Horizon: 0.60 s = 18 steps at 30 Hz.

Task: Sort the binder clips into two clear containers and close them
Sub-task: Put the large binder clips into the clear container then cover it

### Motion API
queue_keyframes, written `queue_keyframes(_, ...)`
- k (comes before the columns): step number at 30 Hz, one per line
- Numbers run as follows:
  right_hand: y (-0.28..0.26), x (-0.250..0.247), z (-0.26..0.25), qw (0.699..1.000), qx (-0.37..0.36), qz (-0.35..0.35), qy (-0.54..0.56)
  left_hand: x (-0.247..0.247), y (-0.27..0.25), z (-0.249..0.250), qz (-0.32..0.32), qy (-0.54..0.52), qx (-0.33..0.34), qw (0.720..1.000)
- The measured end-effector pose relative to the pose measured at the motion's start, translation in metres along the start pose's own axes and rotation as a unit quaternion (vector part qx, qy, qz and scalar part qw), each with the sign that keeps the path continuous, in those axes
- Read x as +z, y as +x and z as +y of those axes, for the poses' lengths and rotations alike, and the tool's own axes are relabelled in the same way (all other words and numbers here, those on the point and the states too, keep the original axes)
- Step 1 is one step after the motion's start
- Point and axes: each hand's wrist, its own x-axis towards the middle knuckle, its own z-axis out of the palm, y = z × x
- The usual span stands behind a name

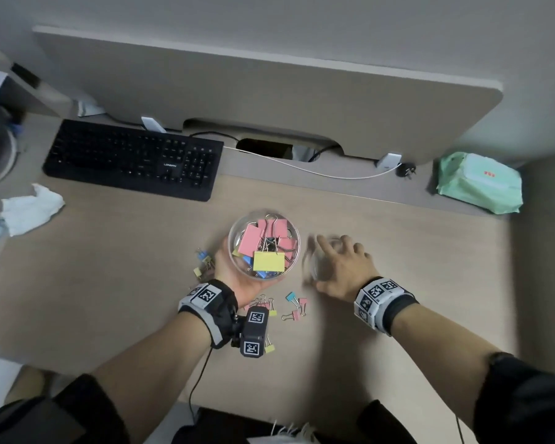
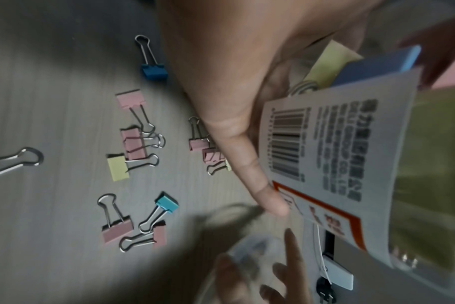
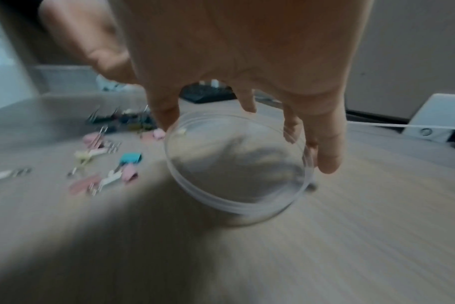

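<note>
My left hand point(image 1: 237, 277) grips a clear round container point(image 1: 234, 251) from the near left side, thumb against its barcode label point(image 2: 325, 154). Large pink, yellow and blue binder clips point(image 1: 268, 245) fill it, and it has no lid on. To its right, my right hand point(image 1: 337, 264) reaches down from above, and its fingertips point(image 3: 327, 162) hold the rim of a second clear round piece point(image 3: 237, 164), blurred, either a lid or a shallow tub. Small pink, teal and yellow clips point(image 1: 295, 306) lie loose on the desk near both wrists. More small clips point(image 1: 204, 262) lie left of the container.
A black keyboard point(image 1: 132, 158) and a monitor point(image 1: 269, 100) stand at the back of the desk. A white cable point(image 1: 318, 171) runs behind the containers. A green wipes pack point(image 1: 479, 184) is at the back right, and a crumpled tissue point(image 1: 29, 208) at the left.
</note>
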Motion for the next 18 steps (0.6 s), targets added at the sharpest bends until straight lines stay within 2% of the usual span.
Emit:
queue_keyframes(5, -0.003, -0.053, -0.009, 0.991, 0.049, 0.074, 0.098, -0.001, 0.003, 0.01, -0.025, -0.008, -0.004, 1.0)
queue_keyframes(10, -0.015, -0.097, -0.035, 0.958, 0.061, 0.221, 0.172, -0.005, 0.002, 0.024, -0.053, 0.024, -0.013, 0.998)
queue_keyframes(15, -0.034, -0.123, -0.071, 0.906, -0.007, 0.357, 0.227, -0.01, -0.01, 0.043, -0.075, 0.068, -0.013, 0.995)
queue_keyframes(18, -0.048, -0.124, -0.104, 0.911, -0.057, 0.335, 0.235, -0.016, -0.014, 0.053, -0.097, 0.095, -0.007, 0.991)
